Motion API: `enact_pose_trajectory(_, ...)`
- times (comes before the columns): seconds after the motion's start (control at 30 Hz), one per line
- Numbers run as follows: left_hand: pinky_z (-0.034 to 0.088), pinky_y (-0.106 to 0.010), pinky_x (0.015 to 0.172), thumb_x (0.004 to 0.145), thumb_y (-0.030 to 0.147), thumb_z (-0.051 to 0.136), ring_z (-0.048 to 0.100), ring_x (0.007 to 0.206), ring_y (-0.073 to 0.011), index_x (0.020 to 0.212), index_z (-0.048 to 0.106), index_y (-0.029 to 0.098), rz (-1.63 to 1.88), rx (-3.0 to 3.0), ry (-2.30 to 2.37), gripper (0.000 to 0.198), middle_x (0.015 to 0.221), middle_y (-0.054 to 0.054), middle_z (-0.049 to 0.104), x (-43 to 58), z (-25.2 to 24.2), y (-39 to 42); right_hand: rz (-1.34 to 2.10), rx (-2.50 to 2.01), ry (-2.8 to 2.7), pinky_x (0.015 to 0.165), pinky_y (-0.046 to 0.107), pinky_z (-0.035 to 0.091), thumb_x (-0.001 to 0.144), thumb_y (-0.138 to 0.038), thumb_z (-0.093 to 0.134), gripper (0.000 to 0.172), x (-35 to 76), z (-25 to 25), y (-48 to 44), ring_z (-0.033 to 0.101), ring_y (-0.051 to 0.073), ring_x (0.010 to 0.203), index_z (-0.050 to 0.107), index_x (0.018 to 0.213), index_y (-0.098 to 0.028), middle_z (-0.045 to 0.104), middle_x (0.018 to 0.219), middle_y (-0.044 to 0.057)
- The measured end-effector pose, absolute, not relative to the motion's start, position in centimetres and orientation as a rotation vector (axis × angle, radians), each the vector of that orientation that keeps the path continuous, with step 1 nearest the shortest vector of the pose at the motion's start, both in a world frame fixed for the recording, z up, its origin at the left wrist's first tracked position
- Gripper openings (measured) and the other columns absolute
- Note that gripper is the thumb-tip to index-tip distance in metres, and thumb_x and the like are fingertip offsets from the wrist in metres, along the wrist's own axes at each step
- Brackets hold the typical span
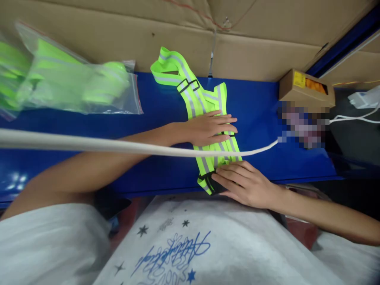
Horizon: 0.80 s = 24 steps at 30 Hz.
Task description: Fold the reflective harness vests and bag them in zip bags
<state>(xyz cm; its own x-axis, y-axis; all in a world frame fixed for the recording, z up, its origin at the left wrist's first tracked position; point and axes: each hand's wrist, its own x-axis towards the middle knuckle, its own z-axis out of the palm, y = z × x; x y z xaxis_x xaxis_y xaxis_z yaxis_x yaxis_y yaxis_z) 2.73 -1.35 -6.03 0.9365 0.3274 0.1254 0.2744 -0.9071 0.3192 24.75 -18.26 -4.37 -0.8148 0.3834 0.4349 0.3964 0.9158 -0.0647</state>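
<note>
A neon-yellow reflective vest (204,160) made of straps with grey stripes and black buckles lies lengthwise on the blue table. My left hand (209,127) rests flat across its middle, fingers stretched out to the right. At the near end, by the table edge, the fingers of my right hand (247,184) are closed on the vest's black end piece (215,184). Part of that piece is hidden beneath the fingers. The far end of the vest forms a loose loop, with two black buckles just below it.
Clear plastic bags (80,83) holding more neon-yellow straps lie at the left. A white cable (166,149) crosses the view in front of my left arm. An open cardboard box (289,89) with orange contents stands at the back right, near a blurred-out patch. Cardboard (252,55) lines the back.
</note>
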Motion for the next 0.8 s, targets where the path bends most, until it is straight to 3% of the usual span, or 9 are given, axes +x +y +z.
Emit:
enact_pose_trajectory(0.2, 0.02, -0.047, 0.139, 0.114, 0.06, 0.029, 0.032, 0.166, -0.0292, 0.154, 0.057, 0.017, 0.251, 2.831, 0.433, 0.065, 0.175, -0.015, 0.039, 2.9, -6.5, -0.9, 0.444, -0.684, -2.4, 0.082, 0.031, 0.057, 0.113, -0.033, 0.056, 0.026, 24.7, -4.0, -16.8, 0.073, 0.017, 0.09, 0.066, 0.124, -0.012, 0.078, 0.101, 0.007)
enact_pose_trajectory(0.3, 0.02, -0.048, 0.139, 0.116, 0.053, 0.02, 0.028, 0.168, -0.0297, 0.154, 0.057, 0.015, 0.237, 2.866, 0.42, 0.066, 0.175, -0.016, 0.038, 3.0, -7.1, -0.7, 0.724, -0.74, -2.301, 0.07, 0.023, 0.052, 0.114, -0.031, 0.054, 0.019, 24.5, -3.6, -15.3, 0.069, 0.011, 0.077, 0.062, 0.12, -0.015, 0.075, 0.096, 0.003)
enact_pose_trajectory(0.37, 0.018, -0.05, 0.139, 0.116, 0.049, 0.018, 0.025, 0.169, -0.0293, 0.153, 0.058, 0.015, 0.224, 2.888, 0.432, 0.064, 0.176, -0.014, 0.038, 3.1, -7.1, -0.8, 0.772, -0.727, -2.334, 0.07, 0.024, 0.05, 0.115, -0.032, 0.052, 0.019, 24.3, -3.5, -14.2, 0.066, 0.011, 0.074, 0.063, 0.12, -0.016, 0.074, 0.094, 0.002)
enact_pose_trajectory(0.53, 0.013, -0.054, 0.14, 0.115, 0.049, 0.033, 0.02, 0.171, -0.0286, 0.158, 0.054, 0.019, 0.236, 2.951, 0.422, 0.056, 0.176, -0.013, 0.038, 3.0, -6.6, -1.1, 0.321, -0.8, -2.494, 0.097, 0.043, 0.047, 0.112, -0.036, 0.056, 0.027, 23.9, -4.2, -12.3, 0.068, 0.026, 0.108, 0.074, 0.117, -0.018, 0.075, 0.111, 0.01)
enact_pose_trajectory(0.7, -0.004, -0.064, 0.138, 0.116, 0.047, 0.029, 0.024, 0.169, -0.0282, 0.143, 0.065, 0.023, 0.32, 2.929, 0.449, 0.051, 0.175, -0.01, 0.04, 2.8, -6.4, -0.6, -0.01, -0.704, -2.574, 0.1, 0.04, 0.051, 0.113, -0.029, 0.054, 0.033, 23.6, -4.6, -12.5, 0.067, 0.026, 0.116, 0.072, 0.136, -0.015, 0.076, 0.123, 0.012)
enact_pose_trajectory(0.8, 0.007, -0.057, 0.141, 0.117, 0.047, 0.022, 0.033, 0.166, -0.0241, 0.153, 0.057, 0.021, 0.314, 2.831, 0.484, 0.057, 0.174, -0.011, 0.043, 2.8, -6.7, -0.3, -0.108, -0.656, -2.626, 0.095, 0.041, 0.054, 0.11, -0.057, 0.055, 0.056, 23.7, -4.7, -13.2, 0.069, 0.027, 0.105, 0.073, 0.132, -0.009, 0.077, 0.116, 0.014)
